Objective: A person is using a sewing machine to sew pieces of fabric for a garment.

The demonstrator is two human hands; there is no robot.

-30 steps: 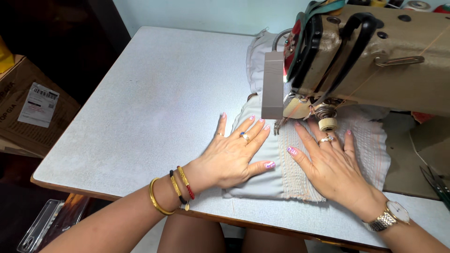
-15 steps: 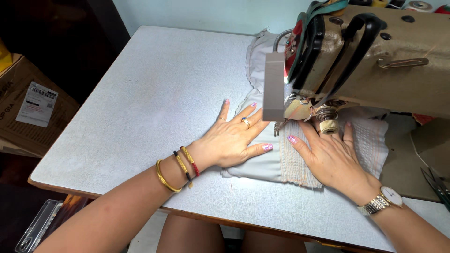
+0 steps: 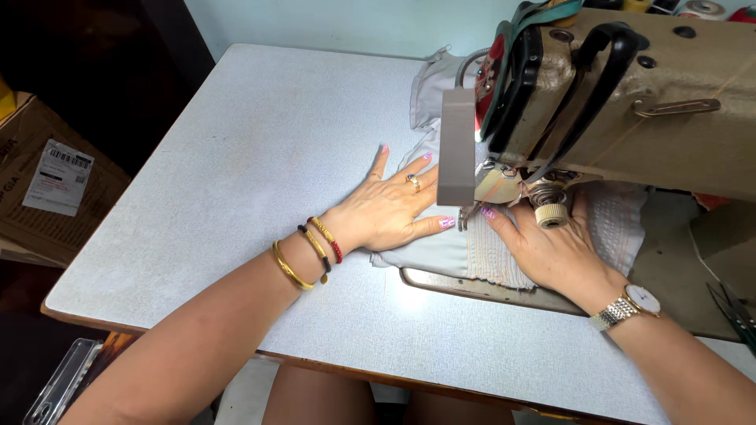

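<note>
Both hands have slid w/ the cloth toward the needle since the earlier frames; less gathered fabric now shows near the table edge and the metal bed plate (image 3: 441, 282) is partly bare. Left hand (image 3: 390, 208) lies flat, fingers spread wide, palm down on the pale grey fabric (image 3: 429, 250), just left of the presser foot; it grips nothing, only presses. Right hand (image 3: 551, 248) is also flat and open, fingers fairly close together, on the ribbed, shirred part of the cloth (image 3: 492, 256), tips right at the foot under the machine head. Judging by that, the two palms keep the piece taut and steer it from either side of the seam line. Fabric sits on the machine bed, running under the tan industrial sewing machine (image 3: 630, 102) and bunching behind it.

Bangles (image 3: 311, 252) on the left wrist, wristwatch (image 3: 630, 305) on the right. White speckled table (image 3: 236, 181) carries it all.

Containers: a cardboard box (image 3: 47, 189) w/ a shipping label stands on the floor at far left, contents not visible. A clear plastic case (image 3: 59, 382) below the table edge; can't tell what's in it.
</note>
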